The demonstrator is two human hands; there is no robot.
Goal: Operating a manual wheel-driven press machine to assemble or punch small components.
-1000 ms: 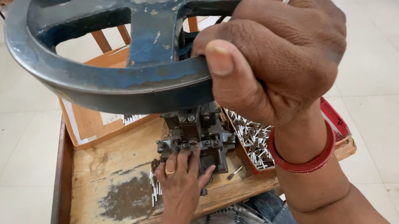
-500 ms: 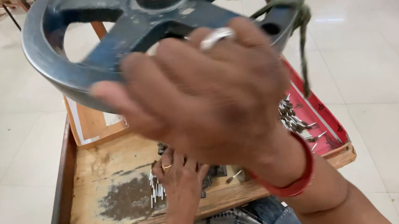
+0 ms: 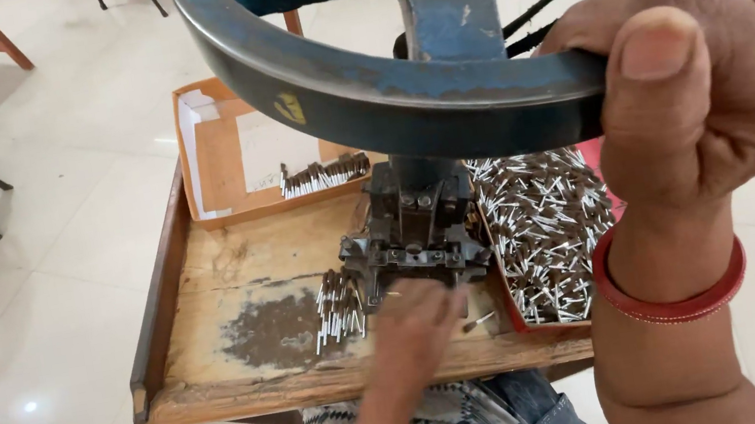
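— Now, handwheel [image 3: 438, 83] orientation?
— Lies roughly flat at top of view, dark blue-grey cast iron, paint worn on rim and spokes. Its shaft runs straight down into the press block [image 3: 415, 226] on the wooden desk [image 3: 245, 262].
— Right hand [image 3: 704, 63]?
— Wrapped over the near rim, thumb pointing up, fingers clamped on the handwheel; red bangle at the wrist.
— Left hand [image 3: 409, 322]?
— Reaching up from below to the foot of the press block, motion-blurred; fingers probably bunched on something small, cannot tell.
— Surroundings?
— Loose metal pins [image 3: 337, 308] just left of that hand; red tray [image 3: 513, 316] of pins to the right; cardboard box [image 3: 216, 166] behind.
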